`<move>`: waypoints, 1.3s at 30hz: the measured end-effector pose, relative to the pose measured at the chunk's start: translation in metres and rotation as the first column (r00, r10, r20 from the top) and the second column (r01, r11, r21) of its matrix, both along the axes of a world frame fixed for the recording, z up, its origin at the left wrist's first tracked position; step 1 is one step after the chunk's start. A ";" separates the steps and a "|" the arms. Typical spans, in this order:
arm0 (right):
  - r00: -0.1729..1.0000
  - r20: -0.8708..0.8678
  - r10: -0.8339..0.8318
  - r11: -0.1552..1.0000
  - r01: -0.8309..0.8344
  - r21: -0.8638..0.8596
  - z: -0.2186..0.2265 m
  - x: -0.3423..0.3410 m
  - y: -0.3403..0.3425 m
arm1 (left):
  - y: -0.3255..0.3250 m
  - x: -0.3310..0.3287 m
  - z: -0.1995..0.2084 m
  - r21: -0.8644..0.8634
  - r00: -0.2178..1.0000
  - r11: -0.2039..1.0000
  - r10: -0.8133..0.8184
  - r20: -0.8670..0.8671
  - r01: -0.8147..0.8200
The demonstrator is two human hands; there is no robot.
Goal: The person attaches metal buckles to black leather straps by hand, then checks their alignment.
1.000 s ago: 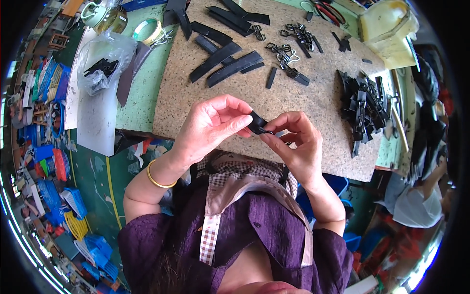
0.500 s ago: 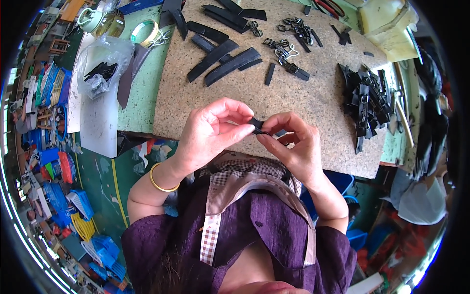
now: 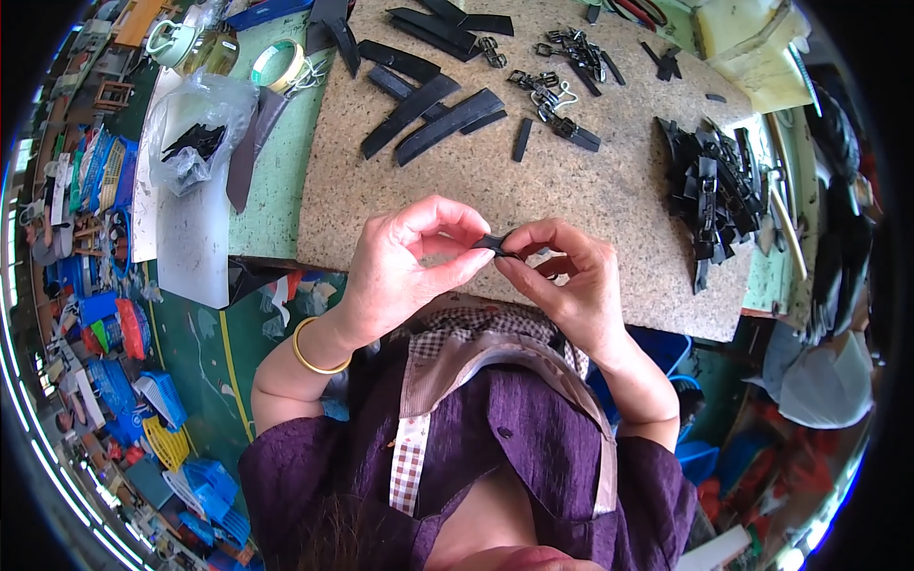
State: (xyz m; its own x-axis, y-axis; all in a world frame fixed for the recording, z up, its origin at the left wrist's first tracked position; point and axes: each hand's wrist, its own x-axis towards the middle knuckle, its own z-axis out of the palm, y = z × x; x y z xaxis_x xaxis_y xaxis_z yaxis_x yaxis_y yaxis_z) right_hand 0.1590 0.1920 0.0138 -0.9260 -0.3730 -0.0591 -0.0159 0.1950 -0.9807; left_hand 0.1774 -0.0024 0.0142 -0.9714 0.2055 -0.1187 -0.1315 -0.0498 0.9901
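Observation:
Between my two hands, just above the near edge of the speckled board (image 3: pixel 609 176), is a small black strap piece (image 3: pixel 490 245). My left hand (image 3: pixel 411 249) pinches its left end between thumb and fingertips. The right end is pinched by my right hand (image 3: pixel 564 266), whose fingers hide part of it; whether a buckle is on it I cannot tell. Farther back on the board lie several black strips (image 3: pixel 447 127) and a loose cluster of small metal buckles (image 3: pixel 581 52). A heap of black straps with buckles (image 3: pixel 709 190) sits to the right.
To the left, a clear plastic bag (image 3: pixel 195 143) holds black pieces, near a tape roll (image 3: pixel 278 65) and a lidded jar (image 3: pixel 195 43). A yellowish block-like container (image 3: pixel 747 48) stands at the back right. A pale-handled tool (image 3: pixel 788 224) lies beyond the board's right edge.
The strap piece has tilted slightly and lies flatter between my fingertips. Both hands stay in nearly the same place, still pinching it. The view has shifted a little.

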 end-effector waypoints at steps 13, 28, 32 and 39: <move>0.920 -0.392 0.022 0.999 -0.008 0.035 -0.010 -0.005 -0.001 | -0.001 -0.011 0.004 -0.396 0.857 0.910 -0.102 -0.505 -0.125; 0.992 -0.033 0.121 0.960 -0.125 -0.251 -0.008 -0.012 0.011 | -0.006 -0.017 0.004 0.045 0.967 0.966 -0.255 -0.026 0.256; 0.977 0.093 0.189 0.972 -0.173 -0.159 -0.002 -0.006 0.013 | -0.012 -0.021 0.006 -0.072 0.924 0.921 -0.383 0.004 0.382; 0.940 0.296 0.168 0.963 -0.093 -0.253 -0.008 -0.003 0.024 | -0.016 -0.024 0.012 0.050 0.940 0.946 -0.324 0.110 0.320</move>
